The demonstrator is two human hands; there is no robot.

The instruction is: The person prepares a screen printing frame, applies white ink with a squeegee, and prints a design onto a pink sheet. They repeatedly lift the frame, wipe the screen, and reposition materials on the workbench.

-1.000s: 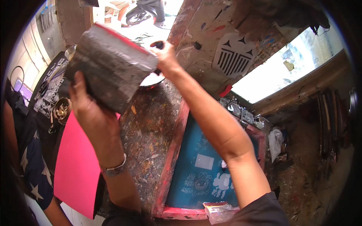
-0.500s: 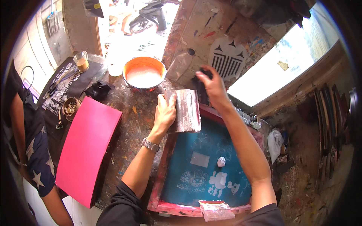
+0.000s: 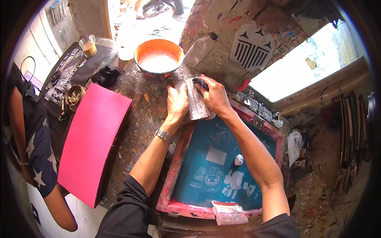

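In my left hand (image 3: 177, 102) is a wide, paint-stained squeegee (image 3: 196, 106), its grey face streaked with whitish paint. The fingers grip its left side, above the far left corner of a screen-printing frame (image 3: 177, 166). My right hand (image 3: 215, 95) is closed around a black cloth (image 3: 201, 83) and presses it on the upper right part of the squeegee; most of the cloth is hidden by the fingers. Below my arms, the frame's teal mesh carries pale cartoon designs, and a crumpled white wad (image 3: 238, 160) lies on it.
An orange-rimmed bucket (image 3: 158, 71) of pale liquid stands just beyond my hands. Pink sheets (image 3: 93, 144) are stacked at left. A second squeegee (image 3: 229, 214) rests on the frame's near edge. A glass of brown drink (image 3: 88, 47) stands far left. Another person's arm (image 3: 59, 212) shows at left.
My right hand has come down and left, bringing the black cloth onto the squeegee. The left hand still grips the squeegee, now tilted differently. The whole view has shifted slightly.
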